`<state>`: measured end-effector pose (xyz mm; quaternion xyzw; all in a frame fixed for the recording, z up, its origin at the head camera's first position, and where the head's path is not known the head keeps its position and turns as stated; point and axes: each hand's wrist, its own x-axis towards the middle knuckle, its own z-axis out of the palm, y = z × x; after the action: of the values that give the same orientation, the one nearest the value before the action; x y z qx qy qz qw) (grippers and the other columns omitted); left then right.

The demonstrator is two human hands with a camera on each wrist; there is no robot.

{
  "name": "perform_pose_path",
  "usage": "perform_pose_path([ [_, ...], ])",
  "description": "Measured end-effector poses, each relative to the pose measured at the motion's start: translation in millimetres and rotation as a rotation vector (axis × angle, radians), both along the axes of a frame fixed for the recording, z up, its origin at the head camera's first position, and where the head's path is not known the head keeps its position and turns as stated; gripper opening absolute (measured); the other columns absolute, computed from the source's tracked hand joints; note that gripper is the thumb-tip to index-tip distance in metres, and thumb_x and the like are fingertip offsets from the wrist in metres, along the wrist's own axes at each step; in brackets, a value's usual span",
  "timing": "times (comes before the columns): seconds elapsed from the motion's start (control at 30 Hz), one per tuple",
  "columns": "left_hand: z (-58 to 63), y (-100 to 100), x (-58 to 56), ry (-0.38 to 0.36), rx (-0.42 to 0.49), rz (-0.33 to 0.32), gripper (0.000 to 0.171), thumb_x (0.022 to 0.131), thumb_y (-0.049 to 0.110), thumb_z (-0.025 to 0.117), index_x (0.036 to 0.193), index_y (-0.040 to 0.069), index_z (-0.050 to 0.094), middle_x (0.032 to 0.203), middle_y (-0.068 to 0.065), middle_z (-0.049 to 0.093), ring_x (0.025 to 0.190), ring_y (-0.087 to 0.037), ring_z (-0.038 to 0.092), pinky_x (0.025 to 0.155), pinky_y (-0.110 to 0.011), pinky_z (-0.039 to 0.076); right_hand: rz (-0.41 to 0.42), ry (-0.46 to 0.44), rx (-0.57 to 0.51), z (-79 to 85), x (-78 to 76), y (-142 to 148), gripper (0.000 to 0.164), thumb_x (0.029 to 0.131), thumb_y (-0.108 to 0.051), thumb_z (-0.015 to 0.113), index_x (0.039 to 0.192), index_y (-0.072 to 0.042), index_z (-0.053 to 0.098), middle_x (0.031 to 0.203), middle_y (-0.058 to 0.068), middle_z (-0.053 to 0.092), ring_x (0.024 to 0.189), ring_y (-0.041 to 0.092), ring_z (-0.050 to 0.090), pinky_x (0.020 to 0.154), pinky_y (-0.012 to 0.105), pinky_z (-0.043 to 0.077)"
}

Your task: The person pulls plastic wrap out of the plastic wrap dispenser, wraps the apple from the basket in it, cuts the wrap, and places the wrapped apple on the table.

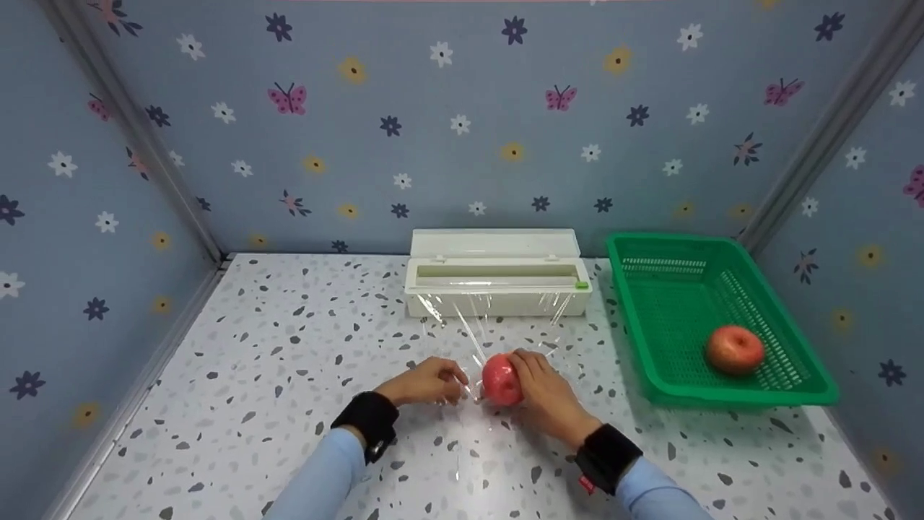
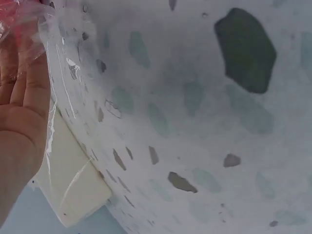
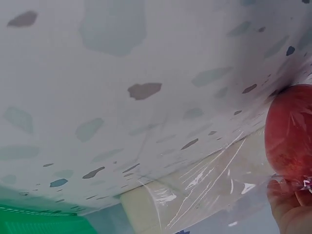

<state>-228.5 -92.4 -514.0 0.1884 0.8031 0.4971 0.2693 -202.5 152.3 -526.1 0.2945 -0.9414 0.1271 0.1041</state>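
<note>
A red apple rests on the speckled table, with clear cling film around it. The film stretches back to a white dispenser box. My right hand holds the apple from its right side; in the right wrist view the fingers lie against the film-covered apple. To the left of the apple, my left hand pinches gathered film between bent fingers. The left wrist view shows crumpled film at those fingertips, with a bit of red behind. The apple's underside is hidden.
The dispenser's lid stands raised at the back, with a small green piece on its right end. A green basket on the right holds another apple. Flower-patterned walls enclose the table.
</note>
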Motion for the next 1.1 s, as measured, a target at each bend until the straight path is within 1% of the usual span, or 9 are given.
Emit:
perform_pose_path([
  [0.17, -7.8, -15.1, -4.1, 0.006, 0.109, 0.13, 0.025, 0.089, 0.015, 0.056, 0.102, -0.006, 0.057, 0.088, -0.016, 0.062, 0.066, -0.011, 0.058, 0.058, -0.024, 0.045, -0.015, 0.043, -0.039, -4.0, -5.8, -2.5, 0.085, 0.065, -0.044, 0.079, 0.129, -0.002, 0.042, 0.125, 0.014, 0.048, 0.116, 0.028, 0.046, 0.094, 0.042, 0.046],
  [0.33, -9.6, -28.5, -7.8, 0.007, 0.102, 0.267, 0.03, 0.091, 0.02, 0.054, 0.107, -0.005, 0.056, 0.087, -0.007, 0.061, 0.072, -0.013, 0.057, 0.056, -0.021, 0.039, -0.015, 0.018, -0.131, -4.7, -9.3, -2.3, 0.081, 0.062, -0.042, 0.081, 0.124, -0.003, 0.046, 0.121, 0.013, 0.05, 0.112, 0.027, 0.048, 0.087, 0.042, 0.05],
  [0.5, -11.3, -37.1, -8.8, -0.028, 0.081, 0.431, 0.028, 0.092, 0.015, 0.051, 0.112, -0.004, 0.056, 0.086, -0.006, 0.06, 0.067, -0.012, 0.051, 0.053, -0.021, 0.039, -0.01, -0.059, -0.189, -0.2, -15.0, -2.9, 0.077, 0.062, -0.04, 0.082, 0.123, -0.006, 0.048, 0.12, 0.011, 0.051, 0.11, 0.026, 0.048, 0.088, 0.042, 0.05],
  [0.6, -11.6, -35.9, -8.4, -0.004, 0.045, 0.465, 0.025, 0.091, 0.012, 0.051, 0.111, -0.003, 0.057, 0.087, -0.008, 0.06, 0.068, -0.016, 0.053, 0.056, -0.022, 0.041, -0.021, -0.104, -0.199, 3.8, -17.7, -2.0, 0.076, 0.062, -0.04, 0.082, 0.122, -0.006, 0.049, 0.119, 0.011, 0.052, 0.109, 0.026, 0.049, 0.088, 0.042, 0.05],
  [0.7, -5.1, -31.7, -7.2, 0.139, -0.025, 0.487, 0.023, 0.09, 0.011, 0.052, 0.108, -0.001, 0.059, 0.095, -0.011, 0.062, 0.082, -0.022, 0.058, 0.067, -0.029, 0.048, -0.047, -0.143, -0.211, 9.7, -22.3, -2.1, 0.077, 0.06, -0.037, 0.084, 0.121, -0.005, 0.05, 0.118, 0.012, 0.052, 0.109, 0.028, 0.05, 0.09, 0.044, 0.048],
  [0.83, 6.9, -15.6, -0.3, 0.488, -0.168, 0.478, 0.021, 0.088, 0.011, 0.056, 0.107, 0.003, 0.061, 0.105, -0.01, 0.061, 0.1, -0.026, 0.057, 0.086, -0.039, 0.047, -0.076, -0.214, -0.229, 15.0, -28.6, -2.9, 0.079, 0.057, -0.032, 0.086, 0.122, -0.003, 0.05, 0.117, 0.013, 0.053, 0.11, 0.029, 0.05, 0.091, 0.044, 0.047],
  [0.9, 11.1, -3.0, 5.4, 0.674, -0.233, 0.414, 0.022, 0.087, 0.012, 0.058, 0.108, 0.006, 0.061, 0.106, -0.008, 0.06, 0.103, -0.025, 0.055, 0.09, -0.04, 0.046, -0.085, -0.256, -0.239, 16.2, -30.8, -3.7, 0.08, 0.057, -0.03, 0.086, 0.122, -0.003, 0.05, 0.116, 0.012, 0.053, 0.11, 0.028, 0.05, 0.091, 0.044, 0.047],
  [0.97, 12.2, 11.1, 11.5, 0.837, -0.282, 0.31, 0.024, 0.085, 0.014, 0.061, 0.108, 0.009, 0.06, 0.108, -0.005, 0.059, 0.104, -0.022, 0.055, 0.091, -0.037, 0.046, -0.091, -0.295, -0.248, 16.4, -32.7, -4.7, 0.078, 0.056, -0.029, 0.087, 0.121, -0.003, 0.051, 0.115, 0.012, 0.054, 0.108, 0.028, 0.051, 0.091, 0.044, 0.047],
  [1.1, 6.7, 35.5, 19.2, 1.043, -0.354, 0.123, 0.037, 0.081, 0.017, 0.066, 0.117, 0.009, 0.057, 0.119, -0.006, 0.056, 0.112, -0.021, 0.053, 0.097, -0.035, 0.044, -0.085, -0.329, -0.258, 15.2, -37.1, -6.8, 0.072, 0.057, -0.027, 0.086, 0.117, -0.003, 0.054, 0.111, 0.012, 0.055, 0.104, 0.027, 0.052, 0.089, 0.043, 0.047],
])
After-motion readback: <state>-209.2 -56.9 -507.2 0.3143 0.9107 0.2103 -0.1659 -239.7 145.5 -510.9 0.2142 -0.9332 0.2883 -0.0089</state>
